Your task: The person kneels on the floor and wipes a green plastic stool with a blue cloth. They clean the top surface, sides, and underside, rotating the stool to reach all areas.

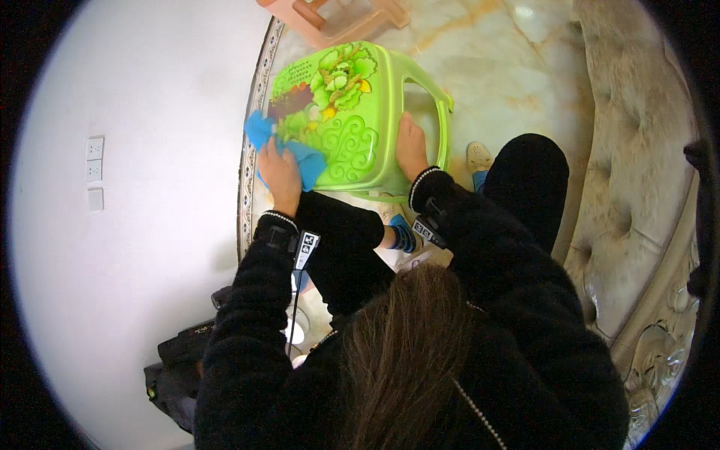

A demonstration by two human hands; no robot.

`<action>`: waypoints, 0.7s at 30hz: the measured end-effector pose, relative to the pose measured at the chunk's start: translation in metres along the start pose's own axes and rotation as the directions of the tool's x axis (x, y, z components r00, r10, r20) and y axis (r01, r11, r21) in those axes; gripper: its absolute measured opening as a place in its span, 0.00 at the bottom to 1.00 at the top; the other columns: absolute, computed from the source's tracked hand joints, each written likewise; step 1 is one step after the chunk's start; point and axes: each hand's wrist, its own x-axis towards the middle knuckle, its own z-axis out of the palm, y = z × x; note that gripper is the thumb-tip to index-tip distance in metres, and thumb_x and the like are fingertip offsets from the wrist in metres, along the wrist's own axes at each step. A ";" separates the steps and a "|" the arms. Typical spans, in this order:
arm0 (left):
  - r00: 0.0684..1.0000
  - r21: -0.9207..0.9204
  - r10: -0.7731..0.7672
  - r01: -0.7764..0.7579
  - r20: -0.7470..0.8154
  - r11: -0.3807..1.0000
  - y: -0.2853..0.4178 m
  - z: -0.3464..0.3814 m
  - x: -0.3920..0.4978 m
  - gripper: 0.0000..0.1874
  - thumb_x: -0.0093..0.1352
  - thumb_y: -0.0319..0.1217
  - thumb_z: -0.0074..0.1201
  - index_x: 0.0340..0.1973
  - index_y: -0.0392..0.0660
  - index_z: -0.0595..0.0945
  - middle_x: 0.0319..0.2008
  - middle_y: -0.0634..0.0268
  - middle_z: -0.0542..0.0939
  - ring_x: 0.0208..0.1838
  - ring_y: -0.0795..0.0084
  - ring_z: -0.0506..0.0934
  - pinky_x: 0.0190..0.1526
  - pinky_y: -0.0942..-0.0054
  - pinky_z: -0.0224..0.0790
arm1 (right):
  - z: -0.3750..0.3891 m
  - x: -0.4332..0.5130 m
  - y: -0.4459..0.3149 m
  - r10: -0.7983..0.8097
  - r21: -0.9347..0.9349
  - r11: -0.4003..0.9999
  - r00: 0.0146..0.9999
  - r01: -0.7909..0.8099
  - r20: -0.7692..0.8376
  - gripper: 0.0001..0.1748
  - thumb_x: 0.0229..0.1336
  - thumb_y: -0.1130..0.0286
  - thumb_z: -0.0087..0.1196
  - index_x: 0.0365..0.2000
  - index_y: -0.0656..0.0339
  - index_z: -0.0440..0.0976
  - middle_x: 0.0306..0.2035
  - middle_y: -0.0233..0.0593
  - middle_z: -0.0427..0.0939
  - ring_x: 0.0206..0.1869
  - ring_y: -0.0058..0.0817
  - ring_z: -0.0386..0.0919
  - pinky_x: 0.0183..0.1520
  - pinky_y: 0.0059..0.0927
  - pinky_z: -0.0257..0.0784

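Before me a bright green plastic stool (351, 147) is tilted, its seat facing up and toward the wall. A raised flower and scroll pattern covers the seat. My left hand (280, 171) holds a blue cloth (305, 163) against the seat's lower left part, and the cloth's far end bunches up beyond my fingers. My right hand (412, 145) grips the stool's right side, below the seat edge and beside a leg opening. Its fingertips are partly hidden behind the plastic.
A pinkish plastic stool (360, 25) stands on the marble floor (506, 73) beyond. At left is a white wall (163, 140) with sockets (94, 160). Tufted upholstery (624, 169) runs along the right. A black bag (180, 360) lies lower left, near the wall.
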 end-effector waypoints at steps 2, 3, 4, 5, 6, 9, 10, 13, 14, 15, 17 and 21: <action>0.979 -0.067 0.205 -0.204 0.002 0.977 0.036 0.009 0.002 0.24 0.70 0.31 0.48 0.59 0.30 0.71 0.58 0.36 0.72 0.60 0.39 0.69 0.63 0.50 0.60 | 0.000 -0.002 -0.002 0.022 0.016 1.000 1.000 -0.022 0.001 0.36 0.74 0.52 0.31 0.33 0.79 0.74 0.33 0.73 0.76 0.41 0.67 0.76 0.44 0.56 0.69; 0.941 -0.097 0.337 -0.340 -0.041 0.936 0.054 0.013 0.007 0.25 0.70 0.30 0.48 0.60 0.30 0.70 0.58 0.36 0.71 0.61 0.38 0.69 0.63 0.50 0.60 | 0.000 -0.002 -0.003 0.008 0.019 1.000 1.000 -0.008 0.004 0.36 0.74 0.52 0.31 0.33 0.79 0.74 0.33 0.73 0.76 0.41 0.67 0.76 0.44 0.56 0.69; 0.946 -0.127 0.324 -0.324 -0.020 0.937 0.071 0.016 0.013 0.25 0.70 0.30 0.49 0.60 0.30 0.70 0.58 0.36 0.71 0.60 0.39 0.69 0.63 0.50 0.60 | -0.001 -0.002 -0.003 -0.002 0.020 1.000 1.000 0.002 -0.006 0.36 0.74 0.52 0.31 0.33 0.79 0.74 0.33 0.72 0.76 0.40 0.67 0.75 0.44 0.56 0.68; 0.936 -0.152 0.349 -0.351 -0.041 0.924 0.086 0.020 0.022 0.25 0.70 0.30 0.49 0.60 0.30 0.70 0.58 0.37 0.71 0.60 0.39 0.69 0.63 0.50 0.59 | -0.002 -0.002 -0.002 -0.036 0.027 0.999 0.999 0.036 0.005 0.36 0.74 0.52 0.30 0.33 0.78 0.74 0.33 0.72 0.76 0.40 0.67 0.75 0.44 0.57 0.68; 0.919 -0.175 0.386 -0.394 -0.078 0.902 0.100 0.025 0.033 0.25 0.70 0.29 0.49 0.60 0.30 0.69 0.58 0.37 0.71 0.60 0.39 0.69 0.62 0.49 0.59 | -0.002 0.000 -0.001 -0.019 -0.046 0.999 0.999 0.020 0.029 0.35 0.74 0.51 0.30 0.33 0.76 0.75 0.34 0.72 0.76 0.41 0.68 0.74 0.45 0.57 0.68; 0.871 -0.248 0.492 -0.477 -0.001 0.843 0.131 0.036 0.066 0.26 0.74 0.31 0.46 0.63 0.26 0.66 0.61 0.34 0.69 0.64 0.38 0.66 0.68 0.51 0.56 | -0.001 0.003 0.007 0.029 -0.042 0.999 0.995 -0.025 0.096 0.31 0.73 0.55 0.32 0.33 0.73 0.75 0.34 0.71 0.76 0.42 0.69 0.74 0.46 0.57 0.68; 0.839 -0.206 0.540 -0.541 -0.068 0.815 0.143 0.042 0.077 0.25 0.72 0.31 0.48 0.61 0.28 0.68 0.59 0.37 0.71 0.62 0.38 0.67 0.65 0.50 0.58 | 0.001 0.004 0.010 -0.044 -0.011 0.999 0.996 0.045 0.077 0.28 0.72 0.56 0.34 0.35 0.73 0.75 0.36 0.71 0.76 0.43 0.69 0.73 0.46 0.58 0.68; 0.740 -0.077 0.651 -0.668 -0.171 0.740 0.180 0.060 0.097 0.23 0.65 0.29 0.51 0.54 0.31 0.74 0.54 0.44 0.74 0.58 0.41 0.69 0.59 0.48 0.61 | 0.008 0.005 0.019 -0.161 0.035 0.986 0.987 0.161 -0.012 0.21 0.69 0.62 0.37 0.42 0.70 0.74 0.41 0.72 0.75 0.47 0.68 0.72 0.49 0.58 0.67; 0.728 -0.043 0.670 -0.681 -0.144 0.731 0.191 0.064 0.100 0.22 0.63 0.28 0.52 0.52 0.31 0.75 0.53 0.46 0.75 0.57 0.42 0.70 0.59 0.49 0.61 | 0.010 0.005 0.020 -0.158 0.031 0.987 0.987 0.159 -0.029 0.20 0.68 0.63 0.38 0.45 0.69 0.73 0.44 0.72 0.75 0.49 0.68 0.71 0.50 0.57 0.67; 0.703 -0.008 0.699 -0.706 -0.129 0.709 0.198 0.064 0.099 0.21 0.61 0.28 0.52 0.49 0.32 0.77 0.52 0.47 0.76 0.57 0.43 0.70 0.58 0.49 0.61 | 0.011 0.005 0.021 -0.156 0.028 0.987 0.987 0.157 -0.043 0.19 0.67 0.65 0.39 0.47 0.69 0.72 0.46 0.72 0.74 0.51 0.68 0.70 0.51 0.57 0.67; 0.712 0.007 0.700 -0.701 -0.062 0.713 0.206 0.058 0.092 0.18 0.59 0.27 0.52 0.45 0.33 0.79 0.51 0.50 0.77 0.56 0.47 0.70 0.60 0.51 0.60 | 0.009 0.005 0.020 -0.141 0.015 0.990 0.990 0.142 -0.024 0.19 0.68 0.65 0.41 0.51 0.66 0.72 0.50 0.67 0.75 0.53 0.66 0.71 0.53 0.56 0.68; 0.608 0.185 0.782 -0.791 0.135 0.583 0.206 0.034 0.052 0.19 0.61 0.31 0.53 0.47 0.37 0.80 0.52 0.54 0.78 0.60 0.51 0.71 0.63 0.54 0.61 | -0.001 0.006 0.009 -0.337 -0.005 0.939 0.927 0.343 0.166 0.18 0.68 0.63 0.45 0.51 0.62 0.73 0.52 0.58 0.77 0.53 0.57 0.74 0.55 0.52 0.69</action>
